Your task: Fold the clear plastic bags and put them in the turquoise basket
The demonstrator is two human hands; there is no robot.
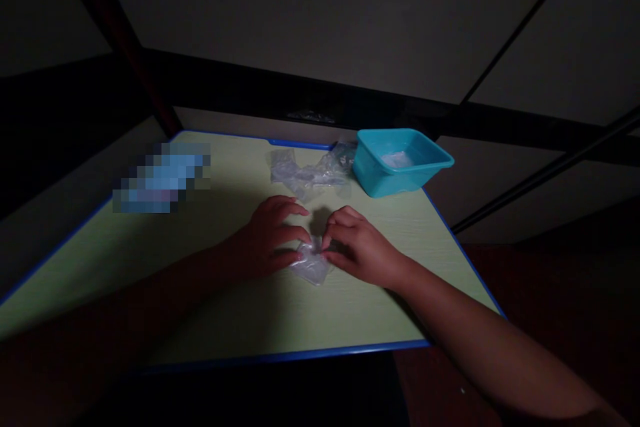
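A small clear plastic bag lies on the table between my two hands. My right hand pinches its upper right edge between thumb and fingers. My left hand has its fingers spread and curved, with the thumb tip at the bag's left edge. Whether the bag has anything inside is hard to make out in the dim light.
Crumpled clear plastic bags lie farther back on the pale green table, which has a blue rim. A turquoise plastic basin with something clear inside stands at the back right. A blurred blue item lies at the left.
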